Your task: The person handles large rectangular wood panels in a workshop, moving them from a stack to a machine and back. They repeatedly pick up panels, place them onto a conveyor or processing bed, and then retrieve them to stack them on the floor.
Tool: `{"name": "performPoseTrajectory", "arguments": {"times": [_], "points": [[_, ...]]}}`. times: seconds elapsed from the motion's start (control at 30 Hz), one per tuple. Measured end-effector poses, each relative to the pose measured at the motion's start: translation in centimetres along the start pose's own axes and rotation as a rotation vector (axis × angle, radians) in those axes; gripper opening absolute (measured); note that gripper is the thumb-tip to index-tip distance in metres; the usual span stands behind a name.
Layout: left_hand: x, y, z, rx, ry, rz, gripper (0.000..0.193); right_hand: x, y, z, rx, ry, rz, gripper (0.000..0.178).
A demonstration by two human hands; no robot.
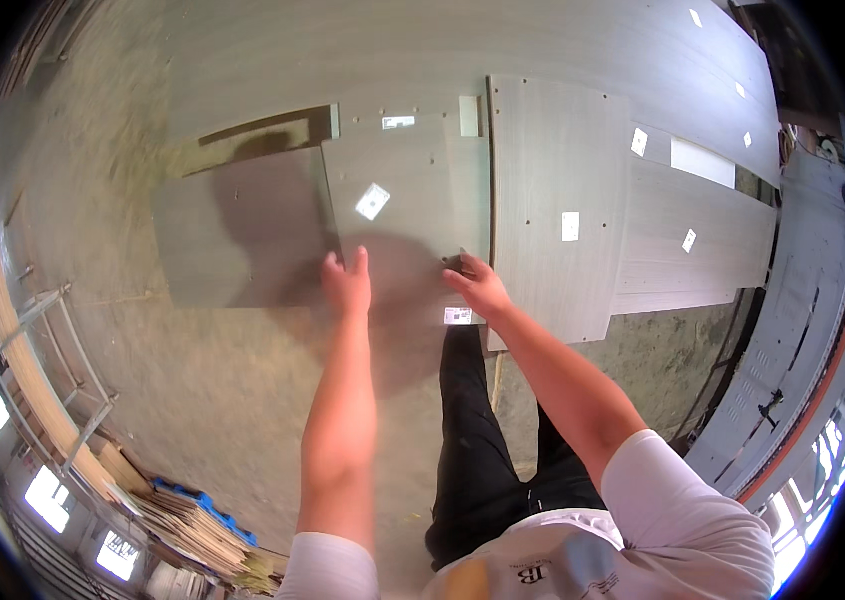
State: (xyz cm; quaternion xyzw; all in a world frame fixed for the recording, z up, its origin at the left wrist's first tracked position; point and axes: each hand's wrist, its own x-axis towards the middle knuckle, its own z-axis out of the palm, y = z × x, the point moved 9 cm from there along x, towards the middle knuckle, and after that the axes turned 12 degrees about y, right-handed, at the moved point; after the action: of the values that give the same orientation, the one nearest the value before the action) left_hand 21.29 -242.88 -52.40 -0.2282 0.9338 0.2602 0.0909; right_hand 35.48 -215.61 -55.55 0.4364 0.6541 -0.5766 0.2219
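A grey wood-grain panel (398,215) with a white label lies in front of me among other panels. My left hand (348,288) is over the panel's near left side, with a finger and thumb stretched out and apart. It appears to hold nothing. My right hand (480,288) is at the panel's near right, fingers curled around a small dark thing (451,264) too small to name. Another grey panel (233,235) lies to the left of my left hand. Right of my right hand stretches a taller panel (553,190) with small holes and a white label.
More labelled panels (693,225) overlap at the right, and a large sheet (373,50) spans the far side. A metal frame (83,400) stands at the left, near stacked thin boards (193,530). A long grey machine (763,370) runs along the right.
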Motion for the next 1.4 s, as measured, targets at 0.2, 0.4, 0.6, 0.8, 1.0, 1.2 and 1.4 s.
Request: {"name": "performPoseTrajectory", "arguments": {"times": [0.2, 0.4, 0.6, 0.8, 1.0, 1.2, 1.4], "points": [[-5.0, -0.8, 0.3, -0.27, -0.335, -0.365, 0.071, -7.1, -1.6, -6.1, -0.142, -0.047, 0.066, 0.068], [-9.2, -1.4, -1.3, -0.324, -0.164, -0.245, 0.063, -11.7, 15.0, -9.8, 0.271, 0.082, 0.584, 0.045], [-14.8, 3.1, 0.3, -0.283, -0.229, -0.212, 0.057, -13.8, 34.1, -22.3, -0.03, 0.762, 0.579, 0.05], [-18.8, 6.5, 8.3, -0.188, -0.268, 0.002, 0.05, -13.5, 28.8, -22.9, 0.708, 0.605, 0.809, 0.083], [-25.1, 7.2, 6.2, -0.367, -0.297, -0.193, 0.054, -10.5, 27.4, -16.1, 1.166, 0.368, 0.734, 0.084], [-31.9, 1.9, -5.6, -0.637, -0.106, -0.63, 0.063, -14.6, 23.2, -22.1, 1.158, 0.347, 0.527, 0.051], [-39.4, -2.1, -18.7, -0.635, 0.141, -0.701, 0.071, -20.1, 10.9, -39.4, 0.991, 0.303, 0.192, 0.045]]}}
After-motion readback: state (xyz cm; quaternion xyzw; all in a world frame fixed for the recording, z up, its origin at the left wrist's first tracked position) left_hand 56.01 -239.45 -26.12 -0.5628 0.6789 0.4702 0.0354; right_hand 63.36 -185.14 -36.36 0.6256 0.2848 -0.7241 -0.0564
